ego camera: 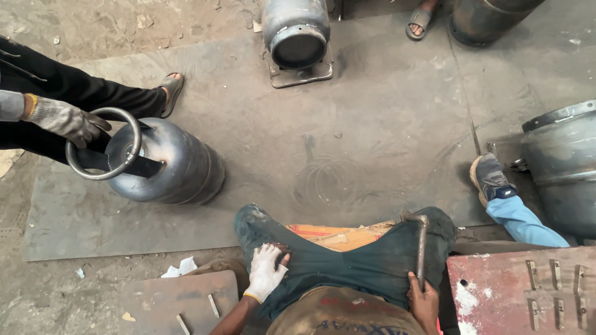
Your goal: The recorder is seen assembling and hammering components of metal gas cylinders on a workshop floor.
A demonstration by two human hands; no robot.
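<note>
My left hand (266,272), in a white glove, rests flat on my left thigh in dark green trousers. My bare right hand (424,300) grips the handle of a metal hammer (421,248) that lies along my right thigh, its head near the knee. A dark steel gas cylinder (177,164) lies tilted on the metal floor plate (372,124) to my front left. Another person's gloved hand (65,119) holds the cylinder's ring handle (102,152).
A second cylinder (295,34) stands at the top centre on a square base. More cylinders sit at the top right (490,18) and right edge (562,161). Other people's feet (490,177) are nearby. A red metal block (521,288) lies at my right.
</note>
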